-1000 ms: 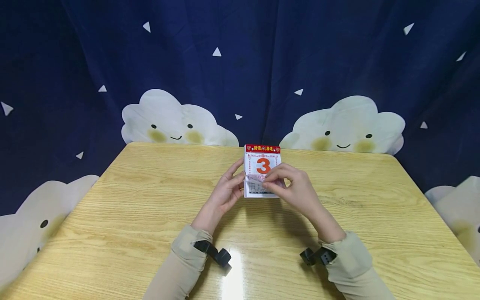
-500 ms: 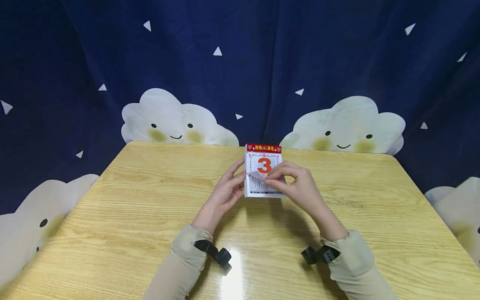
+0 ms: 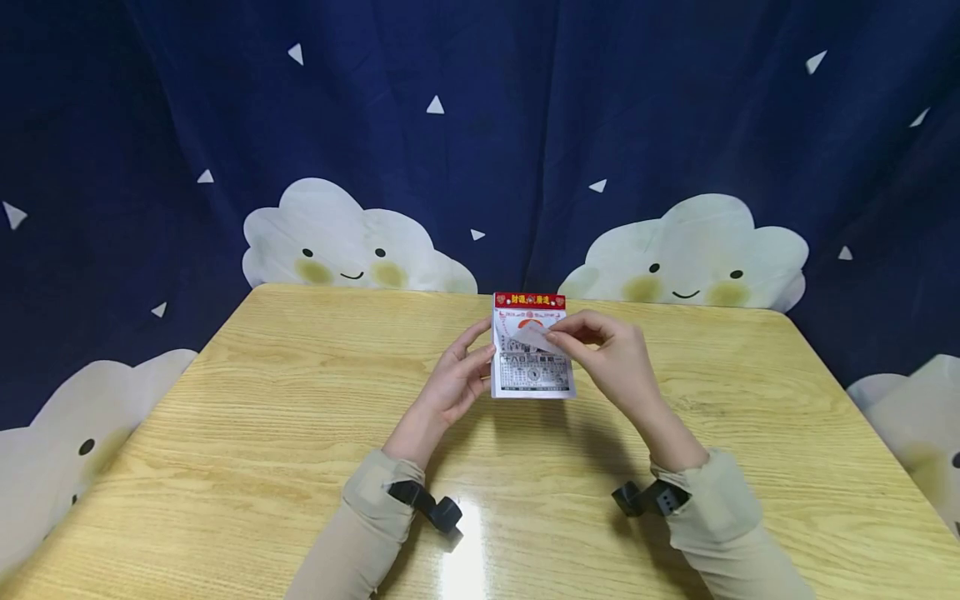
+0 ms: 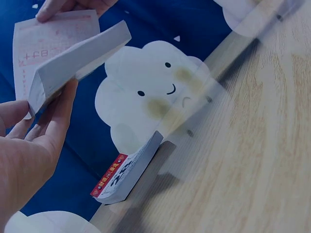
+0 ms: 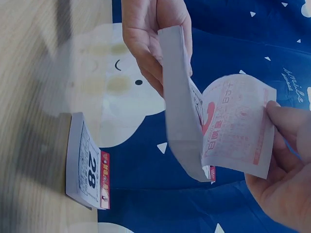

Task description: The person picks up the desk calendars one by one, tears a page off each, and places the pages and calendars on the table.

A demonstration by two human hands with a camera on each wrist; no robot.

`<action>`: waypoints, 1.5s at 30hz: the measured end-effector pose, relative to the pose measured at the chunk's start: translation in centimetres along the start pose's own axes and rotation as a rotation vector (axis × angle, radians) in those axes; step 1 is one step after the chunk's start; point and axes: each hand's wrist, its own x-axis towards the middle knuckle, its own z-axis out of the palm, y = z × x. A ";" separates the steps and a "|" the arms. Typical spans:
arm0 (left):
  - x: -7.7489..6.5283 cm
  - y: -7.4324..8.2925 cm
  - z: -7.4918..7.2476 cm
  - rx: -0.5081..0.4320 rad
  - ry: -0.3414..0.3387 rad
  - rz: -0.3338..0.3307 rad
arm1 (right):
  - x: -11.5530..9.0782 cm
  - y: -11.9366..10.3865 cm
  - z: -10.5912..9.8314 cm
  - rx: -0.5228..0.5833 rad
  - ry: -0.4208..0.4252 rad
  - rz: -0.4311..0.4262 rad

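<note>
A tear-off calendar [image 3: 534, 379] with a red header is raised over the far part of the table, facing me. My left hand [image 3: 457, 379] grips its left edge, thumb in front and fingers behind the pad. Between thumb and forefinger, my right hand [image 3: 611, 350] pinches the lower edge of the top page [image 3: 531, 336]. That page curls up and away from the pad, still joined near the header, and partly covers the red number. Black print on the sheet below shows. In the right wrist view the lifted page [image 5: 240, 126] bows out from the thick pad [image 5: 180, 116].
A second calendar [image 5: 87, 167] reading 28 lies on the wooden table [image 3: 300, 433] near its far edge, seen in both wrist views; the head view does not show it. Behind the table hangs a dark blue curtain [image 3: 480, 150] with clouds. Both wrists wear black cameras [image 3: 427, 504].
My right hand has moved up and to the right, peeling the page's lower edge higher and uncovering more of the sheet beneath. The left hand keeps its hold, and the calendar has shifted slightly right.
</note>
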 end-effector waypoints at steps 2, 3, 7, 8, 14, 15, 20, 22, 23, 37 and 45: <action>0.0 0.0 0.0 0.013 0.008 0.004 | 0.2 0.0 -0.1 -0.003 0.022 0.002; 0.0 0.0 0.1 0.018 0.016 0.007 | 0.2 0.0 -0.2 -0.002 0.032 0.004; 0.1 0.0 0.2 0.054 0.046 0.016 | 0.5 0.1 -0.5 0.001 0.060 0.003; 0.1 0.0 0.3 0.063 0.053 0.016 | 0.5 0.2 -0.5 0.002 0.065 0.004; 0.1 0.0 0.5 0.096 0.087 0.018 | 0.9 0.0 -1.0 0.013 0.102 0.015; 0.1 0.0 0.5 0.103 0.089 0.021 | 1.0 -0.2 -1.1 0.017 0.109 0.020; 0.1 -0.1 0.6 0.116 0.107 0.021 | 1.1 -1.8 -1.5 0.041 0.141 0.067; 0.1 -0.1 0.6 0.123 0.116 0.021 | 1.2 -1.7 -1.5 0.051 0.151 0.084; 0.1 -0.1 0.6 0.131 0.119 0.022 | 1.3 -1.3 -1.5 0.059 0.155 0.096; 0.1 0.2 1.3 0.107 0.221 0.018 | 1.9 2.5 -1.0 0.072 0.176 0.233; 0.2 0.3 1.6 0.102 0.249 0.030 | 2.3 2.8 -0.6 0.182 0.170 0.324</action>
